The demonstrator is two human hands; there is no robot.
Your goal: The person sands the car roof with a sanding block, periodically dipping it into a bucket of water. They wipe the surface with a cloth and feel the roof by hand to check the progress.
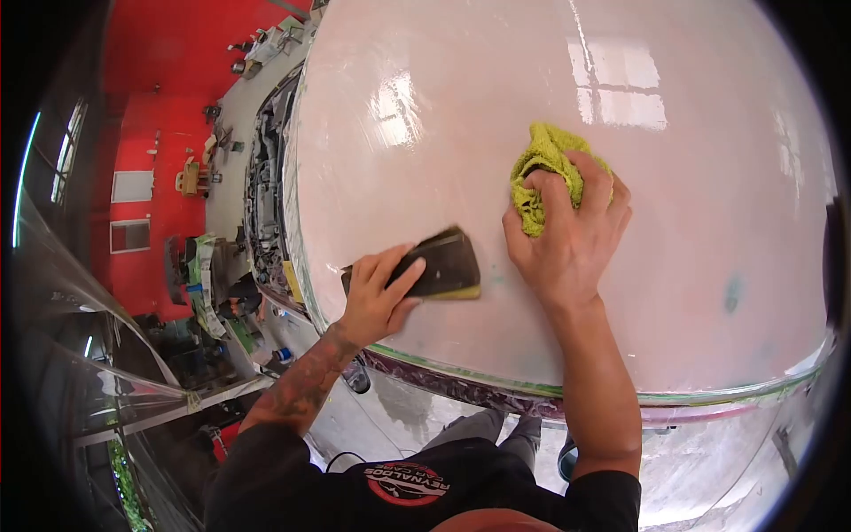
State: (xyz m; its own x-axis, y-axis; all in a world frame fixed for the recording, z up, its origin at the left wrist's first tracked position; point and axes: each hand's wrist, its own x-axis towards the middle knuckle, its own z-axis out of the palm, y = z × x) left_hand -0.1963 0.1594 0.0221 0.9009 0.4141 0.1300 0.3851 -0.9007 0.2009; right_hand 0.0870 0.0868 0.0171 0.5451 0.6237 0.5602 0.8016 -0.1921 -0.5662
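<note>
My left hand (pixel 377 291) is wrapped over a dark sanding block (pixel 448 264) with a yellowish underside, which lies on the wet, pale pinkish car panel (pixel 417 168). The block's edges look slightly blurred. To its right, my right hand (pixel 572 222) grips a bunched yellow-green cloth (pixel 557 146) against the same panel. Something dark shows in the folds between the fingers; I cannot make out what it is. Bluish-green spots (pixel 732 293) mark the panel's surface near the right.
Green tape (pixel 496 383) runs along the panel's near edge, above a dark red car side under plastic. An exposed engine bay (pixel 269 168) lies to the left. Clear plastic sheeting (pixel 106 310) hangs at far left, before a red wall (pixel 155 133) and workshop clutter.
</note>
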